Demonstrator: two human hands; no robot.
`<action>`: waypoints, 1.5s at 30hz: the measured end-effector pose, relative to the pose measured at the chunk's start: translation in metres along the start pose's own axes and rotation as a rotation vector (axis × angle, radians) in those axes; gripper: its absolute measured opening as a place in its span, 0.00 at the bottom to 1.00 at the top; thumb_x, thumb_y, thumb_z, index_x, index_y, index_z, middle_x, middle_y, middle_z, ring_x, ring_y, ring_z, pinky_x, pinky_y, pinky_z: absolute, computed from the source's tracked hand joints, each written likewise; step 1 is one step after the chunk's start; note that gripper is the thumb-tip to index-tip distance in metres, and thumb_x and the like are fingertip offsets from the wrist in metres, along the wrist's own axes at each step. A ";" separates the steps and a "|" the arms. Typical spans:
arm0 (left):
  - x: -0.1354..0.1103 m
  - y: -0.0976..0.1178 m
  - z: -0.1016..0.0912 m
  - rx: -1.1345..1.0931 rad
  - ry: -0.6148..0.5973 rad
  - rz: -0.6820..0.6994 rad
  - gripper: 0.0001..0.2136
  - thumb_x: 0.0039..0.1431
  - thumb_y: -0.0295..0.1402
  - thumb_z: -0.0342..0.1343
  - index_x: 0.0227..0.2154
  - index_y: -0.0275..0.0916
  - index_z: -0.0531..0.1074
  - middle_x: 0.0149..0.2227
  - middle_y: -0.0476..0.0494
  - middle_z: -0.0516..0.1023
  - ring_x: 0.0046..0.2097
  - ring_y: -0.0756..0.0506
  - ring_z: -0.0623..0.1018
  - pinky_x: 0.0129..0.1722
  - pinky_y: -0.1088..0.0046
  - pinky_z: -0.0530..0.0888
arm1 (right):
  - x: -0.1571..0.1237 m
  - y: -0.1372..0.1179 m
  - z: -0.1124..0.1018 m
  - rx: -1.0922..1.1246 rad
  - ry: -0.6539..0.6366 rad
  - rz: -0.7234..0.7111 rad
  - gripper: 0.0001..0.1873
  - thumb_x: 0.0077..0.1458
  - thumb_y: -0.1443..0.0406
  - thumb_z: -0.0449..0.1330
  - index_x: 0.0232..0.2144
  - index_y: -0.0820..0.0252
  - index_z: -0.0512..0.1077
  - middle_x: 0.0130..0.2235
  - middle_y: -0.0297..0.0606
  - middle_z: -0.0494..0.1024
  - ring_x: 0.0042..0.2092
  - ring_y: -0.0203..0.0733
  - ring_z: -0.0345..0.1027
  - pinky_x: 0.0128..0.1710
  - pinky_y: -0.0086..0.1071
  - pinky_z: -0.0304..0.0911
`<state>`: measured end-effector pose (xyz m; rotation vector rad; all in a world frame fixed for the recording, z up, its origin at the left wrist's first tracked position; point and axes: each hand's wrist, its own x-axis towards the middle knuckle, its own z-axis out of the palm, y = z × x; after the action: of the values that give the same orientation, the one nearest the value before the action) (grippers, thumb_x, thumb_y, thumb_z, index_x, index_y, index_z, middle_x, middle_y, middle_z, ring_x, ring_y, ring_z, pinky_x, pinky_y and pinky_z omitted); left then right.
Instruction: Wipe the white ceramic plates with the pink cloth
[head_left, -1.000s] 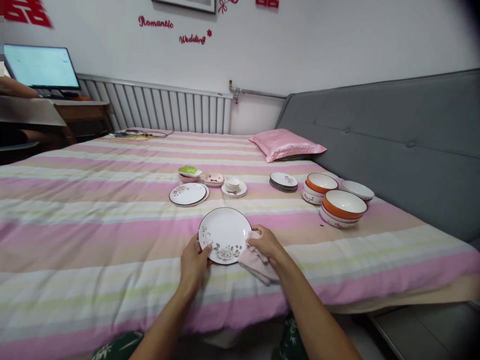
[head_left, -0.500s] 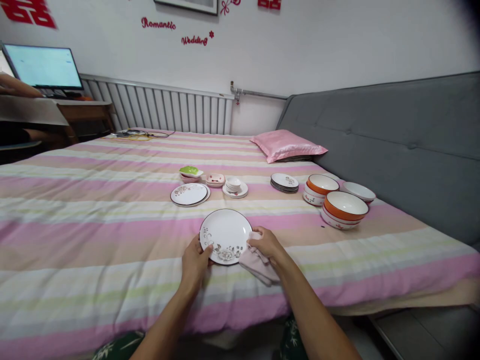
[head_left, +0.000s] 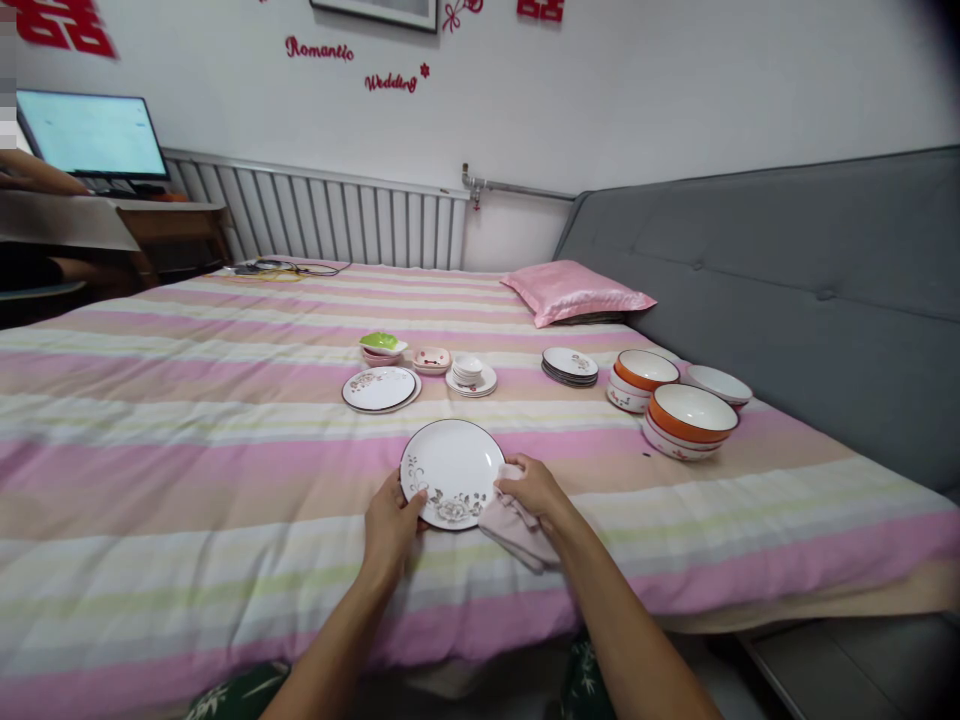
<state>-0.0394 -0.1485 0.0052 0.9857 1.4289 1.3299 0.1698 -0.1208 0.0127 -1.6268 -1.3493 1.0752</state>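
A white plate [head_left: 451, 465] with a dark rim and a grey flower pattern is held between my two hands near the bed's front edge. My left hand [head_left: 391, 522] grips its lower left rim, thumb on top and fingers beneath. At the right rim my right hand [head_left: 534, 490] is closed on a pale pink cloth [head_left: 517, 530], pinching it against the plate. Part of the cloth hangs below that hand. Beyond the plate lie a similar flowered plate [head_left: 379, 388] on another one, and a stack of dark-rimmed plates [head_left: 570, 364].
Orange-and-white bowls [head_left: 691, 415] stand in stacks to the right. Small white dishes [head_left: 468, 372], a pink dish [head_left: 432, 360] and a green leaf-shaped dish [head_left: 382, 342] sit farther back. A pink pillow [head_left: 577, 290] rests by the grey headboard [head_left: 787, 260]. A person's arm [head_left: 37, 175] shows at the desk.
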 end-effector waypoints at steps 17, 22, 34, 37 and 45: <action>0.001 -0.004 0.000 -0.030 -0.005 -0.002 0.24 0.47 0.23 0.60 0.50 0.38 0.68 0.39 0.39 0.79 0.30 0.46 0.78 0.20 0.75 0.74 | -0.002 -0.003 0.001 0.001 -0.001 0.017 0.23 0.37 0.67 0.61 0.41 0.63 0.71 0.34 0.39 0.78 0.28 0.38 0.70 0.23 0.25 0.62; 0.001 -0.004 0.000 -0.037 -0.003 -0.007 0.24 0.47 0.23 0.60 0.50 0.38 0.67 0.39 0.39 0.79 0.30 0.46 0.78 0.21 0.75 0.74 | -0.002 -0.003 0.000 -0.006 -0.002 0.017 0.23 0.38 0.67 0.61 0.41 0.63 0.71 0.34 0.39 0.78 0.28 0.38 0.70 0.22 0.24 0.62; 0.000 -0.003 -0.001 -0.029 -0.005 0.002 0.23 0.46 0.23 0.60 0.49 0.38 0.69 0.39 0.40 0.79 0.29 0.47 0.78 0.20 0.77 0.73 | -0.001 0.000 0.001 -0.018 -0.001 0.002 0.22 0.38 0.67 0.61 0.41 0.63 0.71 0.34 0.38 0.78 0.31 0.39 0.71 0.26 0.26 0.63; 0.000 -0.003 -0.001 -0.034 -0.002 0.002 0.23 0.46 0.23 0.60 0.49 0.38 0.69 0.38 0.40 0.79 0.28 0.47 0.78 0.19 0.77 0.73 | 0.000 0.000 0.001 -0.022 0.000 -0.003 0.23 0.38 0.67 0.61 0.41 0.64 0.71 0.34 0.38 0.78 0.32 0.39 0.71 0.27 0.26 0.63; 0.001 -0.002 0.000 -0.039 0.002 -0.007 0.24 0.46 0.23 0.60 0.49 0.38 0.68 0.38 0.39 0.79 0.29 0.47 0.78 0.20 0.77 0.73 | 0.001 0.001 0.001 -0.024 -0.001 -0.007 0.23 0.38 0.67 0.60 0.42 0.64 0.71 0.33 0.38 0.78 0.31 0.38 0.71 0.27 0.26 0.63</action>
<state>-0.0392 -0.1481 0.0030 0.9532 1.4020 1.3492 0.1692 -0.1203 0.0114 -1.6375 -1.3724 1.0602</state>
